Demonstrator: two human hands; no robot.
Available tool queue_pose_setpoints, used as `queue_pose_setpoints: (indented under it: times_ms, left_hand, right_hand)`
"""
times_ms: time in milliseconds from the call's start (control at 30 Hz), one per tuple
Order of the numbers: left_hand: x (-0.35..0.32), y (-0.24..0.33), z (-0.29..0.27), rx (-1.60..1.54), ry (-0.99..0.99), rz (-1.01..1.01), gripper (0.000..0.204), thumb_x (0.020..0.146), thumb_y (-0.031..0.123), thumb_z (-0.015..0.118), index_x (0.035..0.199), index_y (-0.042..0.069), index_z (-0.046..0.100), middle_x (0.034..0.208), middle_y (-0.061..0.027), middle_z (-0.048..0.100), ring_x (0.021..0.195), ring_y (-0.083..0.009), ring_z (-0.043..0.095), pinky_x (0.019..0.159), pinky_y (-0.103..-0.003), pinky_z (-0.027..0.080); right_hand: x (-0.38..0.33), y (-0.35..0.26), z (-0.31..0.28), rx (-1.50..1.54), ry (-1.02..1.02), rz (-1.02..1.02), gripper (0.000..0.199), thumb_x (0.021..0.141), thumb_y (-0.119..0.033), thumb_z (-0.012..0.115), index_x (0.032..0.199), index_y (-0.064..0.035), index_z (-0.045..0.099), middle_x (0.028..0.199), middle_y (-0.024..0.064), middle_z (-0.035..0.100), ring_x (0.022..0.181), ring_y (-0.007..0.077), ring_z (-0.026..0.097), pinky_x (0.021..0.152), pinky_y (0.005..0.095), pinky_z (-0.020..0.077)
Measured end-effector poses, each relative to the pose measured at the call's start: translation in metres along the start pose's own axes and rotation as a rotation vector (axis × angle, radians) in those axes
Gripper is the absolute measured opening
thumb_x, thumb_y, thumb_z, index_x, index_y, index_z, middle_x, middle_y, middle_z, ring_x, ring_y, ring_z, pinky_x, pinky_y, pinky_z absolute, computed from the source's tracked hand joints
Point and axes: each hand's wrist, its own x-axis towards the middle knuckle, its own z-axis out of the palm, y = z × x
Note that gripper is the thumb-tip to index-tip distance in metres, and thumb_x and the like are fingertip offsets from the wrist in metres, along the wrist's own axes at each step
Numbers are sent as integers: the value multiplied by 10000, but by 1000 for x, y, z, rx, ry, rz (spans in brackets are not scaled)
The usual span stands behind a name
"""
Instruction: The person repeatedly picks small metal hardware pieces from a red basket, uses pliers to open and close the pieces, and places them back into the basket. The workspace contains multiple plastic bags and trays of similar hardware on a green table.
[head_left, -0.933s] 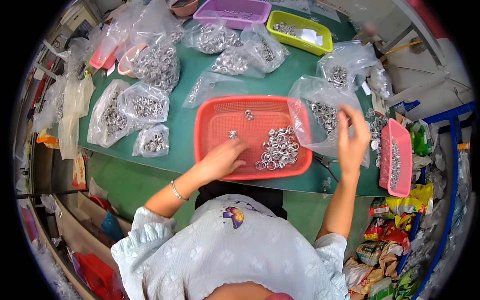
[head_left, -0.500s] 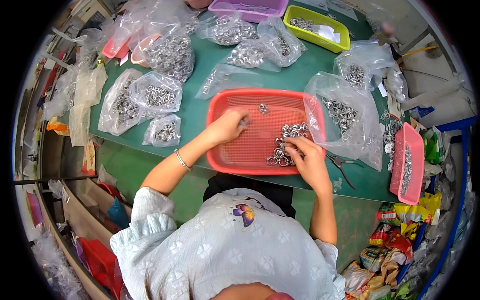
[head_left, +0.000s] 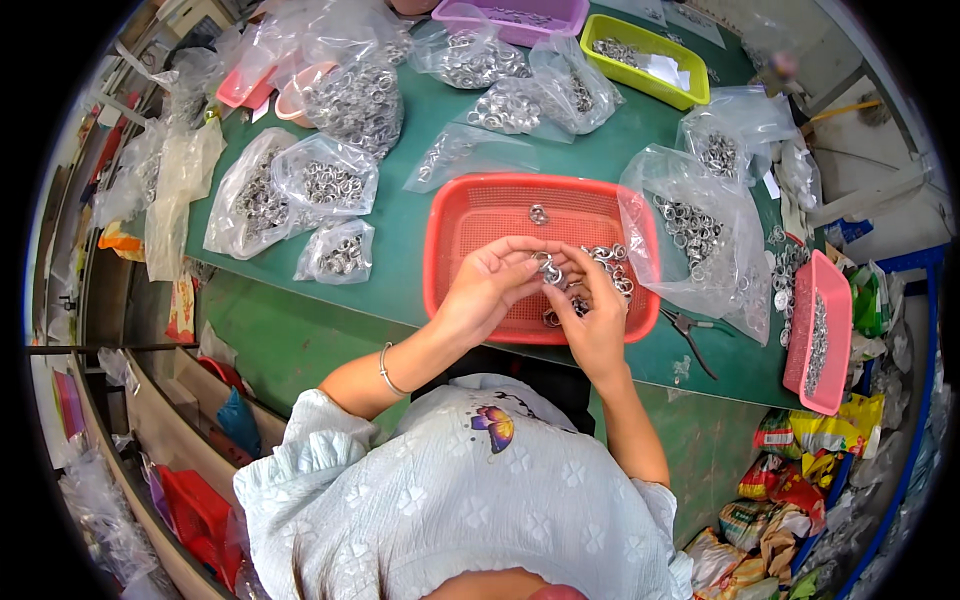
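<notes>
Both hands are now meeting over the near half of the red tray (head_left: 470,215), where a moment ago they were apart: the right hand (head_left: 592,325) was out at three o'clock by a clear bag (head_left: 700,240), then dropping onto the heap of rings, while the left was reaching flat across the tray floor. The left hand (head_left: 490,285) is now curling in from nine o'clock, its fingers (head_left: 522,268) narrowing onto a small metal ring (head_left: 548,270), and the right hand's fingers (head_left: 578,290) are closing in on the same spot from five o'clock; whether they are gripping that ring or a second one I cannot tell. Judging by this, the picking-up seems done and the two-handed work on a single ring is beginning. Just beyond the fingers the pile of rings (head_left: 612,268) is lying at the tray's right side, and one loose ring (head_left: 538,213) is sitting toward twelve o'clock. Pliers (head_left: 690,335) are lying on the green table (head_left: 400,225) at four o'clock. Farther off, more bags of rings (head_left: 330,185) and a yellow bin (head_left: 650,48) are standing at the far edge.
</notes>
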Motion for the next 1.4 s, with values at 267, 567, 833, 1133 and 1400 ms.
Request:
queue_pose_setpoints:
  times_ms: [267,567,833,1133,1400]
  left_hand:
    - [-6,-6,0,385,-37,172,294,800,-93,534,1084,-18,520,1044,-73,552,1020,-134,519,871,-273,447]
    - [-8,-1,6,453,-67,6,282,817,-10,583,1090,-46,522,1000,-79,579,960,-150,558,823,-284,473]
    - [-12,-11,9,559,-17,261,247,857,-17,510,1102,-40,525,968,-66,589,918,-132,573,733,-244,486]
    - [-12,-3,1,90,-82,-46,309,831,-37,543,1137,-28,503,942,-66,588,891,-120,572,700,-223,474]
    - [-14,-6,6,378,-85,88,245,838,24,576,1073,-42,548,864,-58,602,778,-97,564,702,-231,474]
  right_hand:
    - [-5,4,-8,96,43,-10,274,724,89,617,991,35,586,977,112,557,703,144,575,596,249,483]
    - [-4,-8,-19,7,-71,-62,295,729,116,595,1011,31,579,971,83,547,740,110,586,620,219,509]
    - [-11,-6,-17,333,-58,167,261,829,69,524,1089,44,504,971,58,538,814,107,579,640,216,496]
    - [-12,7,-21,519,-97,280,221,938,-147,433,1050,24,516,868,70,578,725,102,538,638,231,444]
    - [-13,5,-16,594,-65,300,241,955,-211,398,969,-1,517,752,51,563,677,114,542,628,252,448]
